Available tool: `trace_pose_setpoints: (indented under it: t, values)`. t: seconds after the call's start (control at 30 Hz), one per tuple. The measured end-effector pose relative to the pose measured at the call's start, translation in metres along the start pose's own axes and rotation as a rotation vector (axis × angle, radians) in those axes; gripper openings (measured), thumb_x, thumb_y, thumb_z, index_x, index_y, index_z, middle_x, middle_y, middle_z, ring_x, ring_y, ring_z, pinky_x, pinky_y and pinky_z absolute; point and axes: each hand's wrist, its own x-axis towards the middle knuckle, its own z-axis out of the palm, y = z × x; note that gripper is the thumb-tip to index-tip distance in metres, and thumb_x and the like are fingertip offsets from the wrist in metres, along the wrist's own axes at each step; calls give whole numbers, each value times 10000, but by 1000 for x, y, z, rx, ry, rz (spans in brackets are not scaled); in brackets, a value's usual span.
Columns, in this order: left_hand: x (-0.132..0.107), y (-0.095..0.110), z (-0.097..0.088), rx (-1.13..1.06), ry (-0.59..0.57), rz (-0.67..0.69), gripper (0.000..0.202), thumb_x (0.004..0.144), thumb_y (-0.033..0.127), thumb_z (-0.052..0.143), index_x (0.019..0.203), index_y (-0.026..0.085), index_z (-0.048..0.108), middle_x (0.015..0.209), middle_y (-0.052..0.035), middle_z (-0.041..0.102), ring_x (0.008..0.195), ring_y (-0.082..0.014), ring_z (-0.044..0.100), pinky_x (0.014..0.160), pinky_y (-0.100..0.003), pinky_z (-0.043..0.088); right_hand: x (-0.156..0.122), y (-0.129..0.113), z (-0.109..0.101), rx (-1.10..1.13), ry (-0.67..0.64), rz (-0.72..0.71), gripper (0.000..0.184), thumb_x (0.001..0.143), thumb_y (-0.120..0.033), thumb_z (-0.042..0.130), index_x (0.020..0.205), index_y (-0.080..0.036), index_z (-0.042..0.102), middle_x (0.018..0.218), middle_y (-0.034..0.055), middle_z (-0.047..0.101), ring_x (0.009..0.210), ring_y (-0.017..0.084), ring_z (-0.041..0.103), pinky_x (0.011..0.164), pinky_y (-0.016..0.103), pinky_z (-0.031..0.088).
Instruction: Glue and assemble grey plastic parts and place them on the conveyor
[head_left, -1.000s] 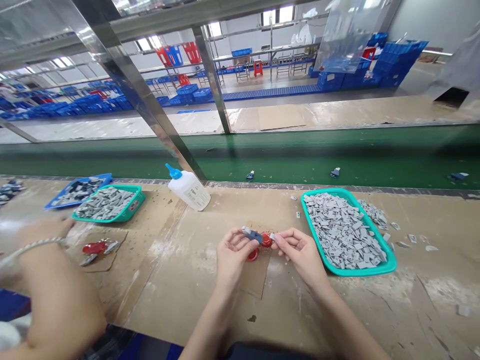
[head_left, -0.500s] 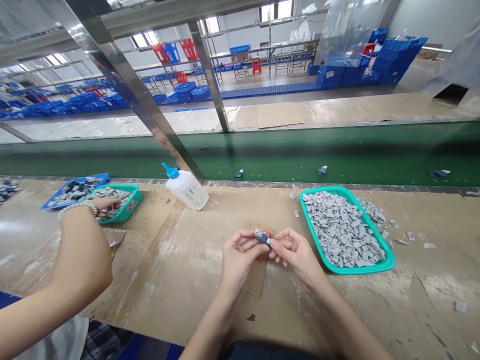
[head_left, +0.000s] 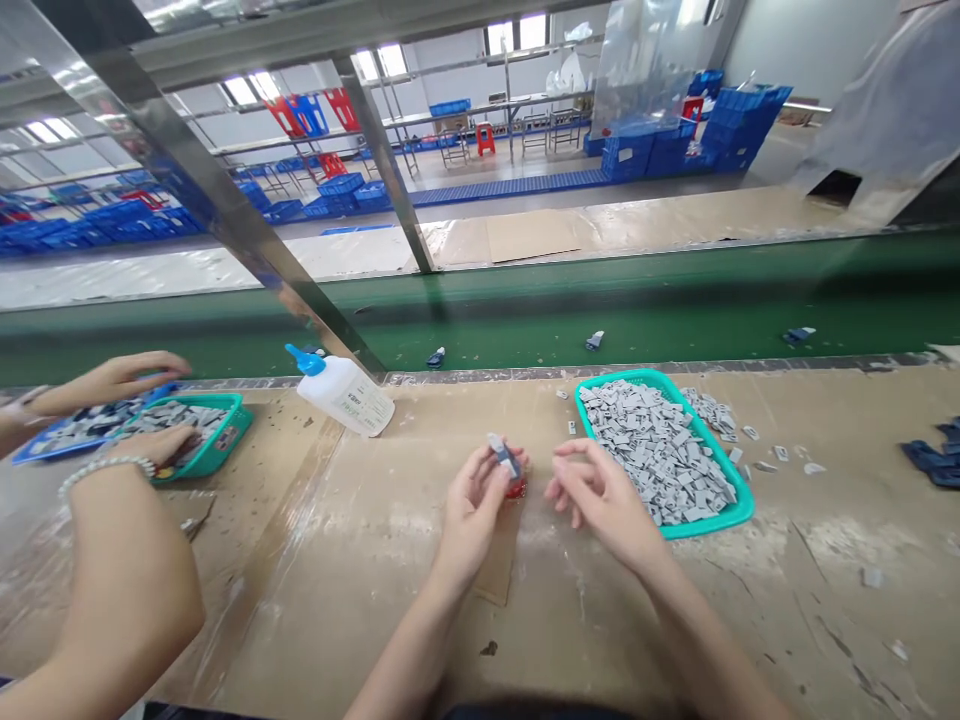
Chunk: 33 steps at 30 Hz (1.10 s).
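My left hand point(head_left: 466, 505) pinches a small dark-blue plastic part with a light grey tip point(head_left: 504, 458) between thumb and fingers, its grey end pointing up and away. To the right, apart from the part, my right hand point(head_left: 600, 492) has loosely curled fingers with space between them and nothing visible in them. Beneath the left fingers, a red, shiny patch point(head_left: 516, 488) shows on a cardboard strip point(head_left: 495, 575). Beside my right hand stands a turquoise basket point(head_left: 742, 505) full of small grey plastic pieces point(head_left: 645, 440).
A white bottle with a blue nozzle point(head_left: 349, 395) stands left of centre. At far left, a co-worker's hand point(head_left: 169, 450) reaches into another turquoise basket point(head_left: 232, 430); another hand point(head_left: 112, 380) hovers over a blue tray point(head_left: 45, 445). Several parts lie on the green belt point(head_left: 510, 310). Dark-blue parts point(head_left: 937, 460) lie far right.
My right hand has come away from the part, which stays in my left hand. The view has turned right. Another hand has appeared over the blue tray.
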Motion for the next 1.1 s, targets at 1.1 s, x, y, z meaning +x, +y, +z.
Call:
trace_pose_setpoints:
  t: [1.1]
  values:
    - [262, -21, 91, 1573, -258, 377, 329, 865, 309, 548, 1148, 143, 538, 1195, -102, 540, 1054, -234, 546, 883, -460, 459, 3, 29, 21, -251, 236, -282, 155, 812, -346, 617, 804, -210, 691, 762, 25, 690, 629, 155, 596, 598, 263, 463]
